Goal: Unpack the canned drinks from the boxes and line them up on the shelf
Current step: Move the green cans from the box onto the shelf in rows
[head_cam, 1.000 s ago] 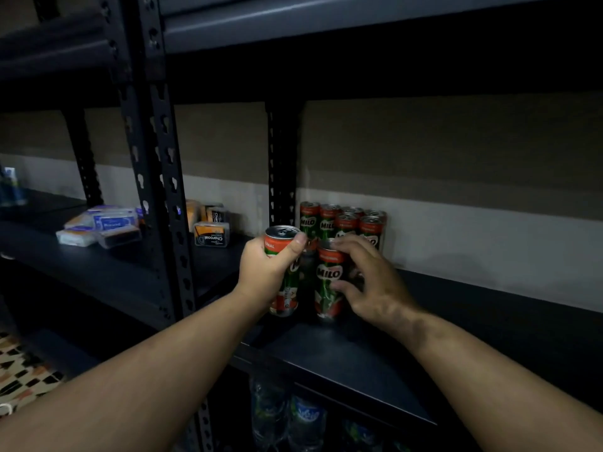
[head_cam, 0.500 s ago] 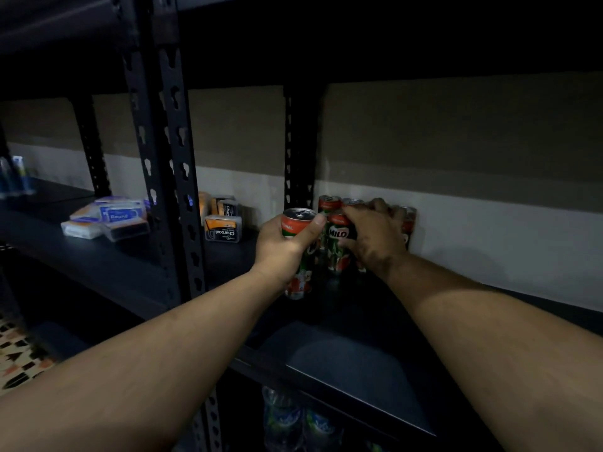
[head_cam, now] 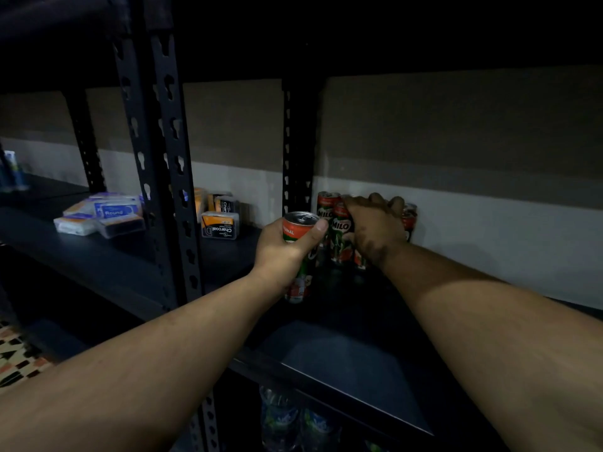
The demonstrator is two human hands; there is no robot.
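Observation:
My left hand (head_cam: 283, 252) grips an upright green and red Milo can (head_cam: 299, 256) just above the black shelf board (head_cam: 342, 353). Behind it, several Milo cans (head_cam: 326, 208) stand in a cluster against the back wall. My right hand (head_cam: 375, 230) reaches over this cluster, and its fingers curl round the top of a front Milo can (head_cam: 342, 236). Part of the cluster is hidden behind that hand; one can (head_cam: 409, 220) shows at its right.
A black slotted upright (head_cam: 173, 177) stands left of my left arm, another post (head_cam: 295, 148) at the back. Small boxes marked Charcoal (head_cam: 219, 225) and Round packs (head_cam: 107, 213) lie on the left shelf. Water bottles (head_cam: 284, 419) stand on the shelf below.
My right hand has pushed its can back from the middle of the shelf into the cluster at the wall. My left hand and its can have shifted slightly forward with it.

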